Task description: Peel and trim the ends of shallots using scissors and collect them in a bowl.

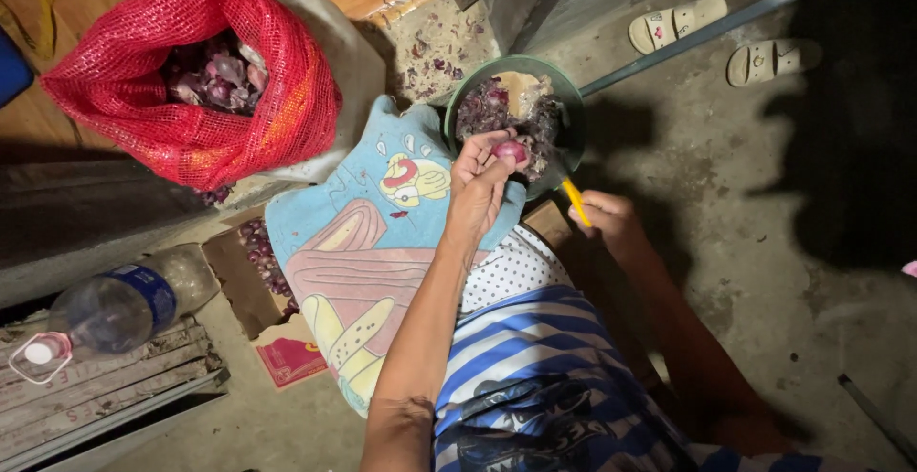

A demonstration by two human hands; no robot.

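The left hand (pixel 480 178) pinches a small purple-red onion (pixel 511 152) between its fingertips, held just over the near rim of a green bowl (pixel 564 99) that stands on the concrete floor (pixel 764 204). The onion is roundish, so no clear long axis can be told; its pale peeled side faces up toward the camera. The right hand (pixel 607 219) is clenched around a yellow-handled knife (pixel 575 201), just right of and below the onion, near but apart from it. The handle's long axis runs diagonally, its upper end aimed toward the bowl; the blade itself is too dark to make out. The bowl is heaped with purple onion skins.

A blue printed cloth (pixel 353 243) lies under the left forearm. To the left, a red mesh sack (pixel 191 71) of onions stands open, with a cardboard box (pixel 258 271) of more onions below it. A plastic water bottle (pixel 115 310) lies on wooden slats. Two pale sandals (pixel 726 37) lie on the floor at upper right.
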